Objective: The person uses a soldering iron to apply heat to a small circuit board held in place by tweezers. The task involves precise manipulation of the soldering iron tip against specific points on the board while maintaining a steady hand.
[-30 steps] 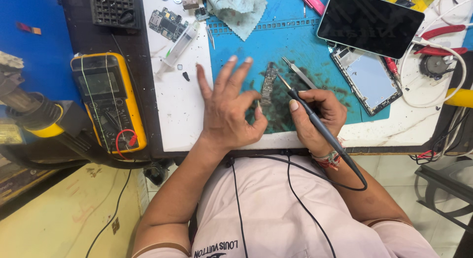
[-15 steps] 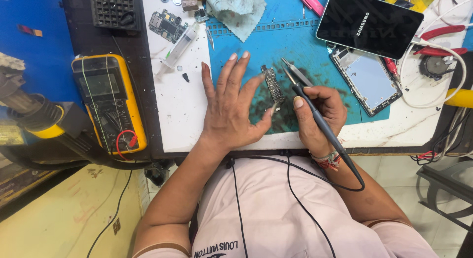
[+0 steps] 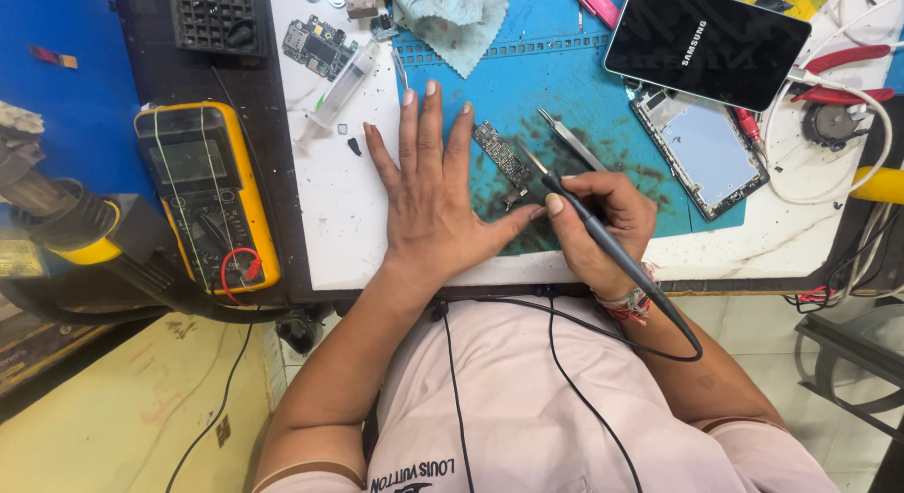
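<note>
On the blue mat (image 3: 603,88), left hand (image 3: 428,196) now flat, grip released, beside circuit board (image 3: 502,159), right hand (image 3: 603,225) still grasping soldering iron (image 3: 603,239).

Tablet (image 3: 706,43) top cut off; multimeter (image 3: 205,196) display unreadable.

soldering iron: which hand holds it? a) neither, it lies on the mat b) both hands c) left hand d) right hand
d: the right hand holds the soldering iron like a pen, tip toward the small circuit board on the blue mat, while the left hand lies flat beside the board.
</note>
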